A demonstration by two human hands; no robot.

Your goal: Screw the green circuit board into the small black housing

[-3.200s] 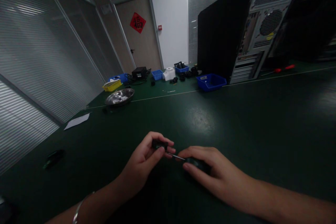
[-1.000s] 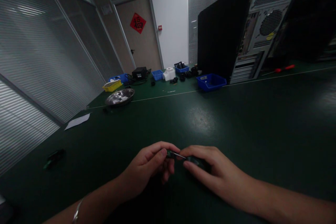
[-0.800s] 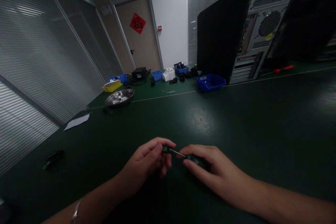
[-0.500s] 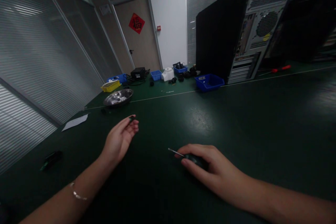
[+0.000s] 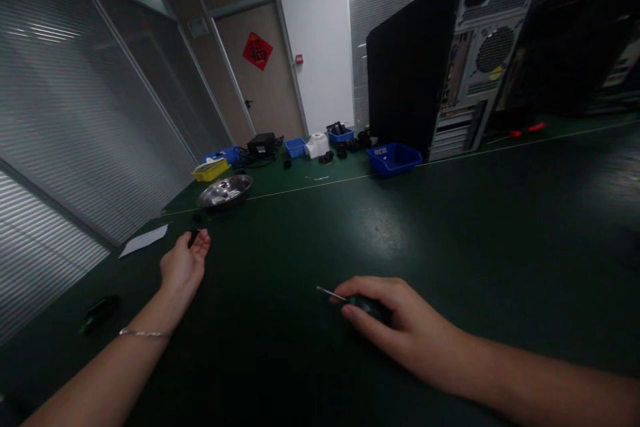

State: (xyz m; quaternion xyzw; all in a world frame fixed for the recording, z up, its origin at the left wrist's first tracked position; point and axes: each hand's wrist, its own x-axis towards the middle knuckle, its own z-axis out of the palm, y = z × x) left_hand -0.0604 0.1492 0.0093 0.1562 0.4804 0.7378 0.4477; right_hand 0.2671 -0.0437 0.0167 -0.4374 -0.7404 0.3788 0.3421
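My right hand [image 5: 385, 313] rests low over the green table [image 5: 290, 247], closed round the dark handle of a small screwdriver [image 5: 331, 293]. The screwdriver's thin metal shaft points left, toward the middle of the table. On the left, my left hand [image 5: 185, 260] is raised with its fingertips pinched on a small dark piece [image 5: 193, 237], whose kind I cannot make out. Just beyond that hand stands a shiny metal bowl [image 5: 226, 192] with small pale bits inside. Near my left forearm lies a dark green object [image 5: 100, 312], too dim to name.
A blue bin [image 5: 394, 160] stands before a black computer case [image 5: 415, 67]. A red-handled tool [image 5: 527, 130] lies at right. Along the back are a yellow tray [image 5: 211, 170], a white vented housing [image 5: 317, 145] and a black box [image 5: 263, 144]. A paper sheet [image 5: 144, 240] lies at left.
My left hand has moved left with the small dark piece, closer to the front of the metal bowl. My right hand keeps its hold on the screwdriver and has barely moved.
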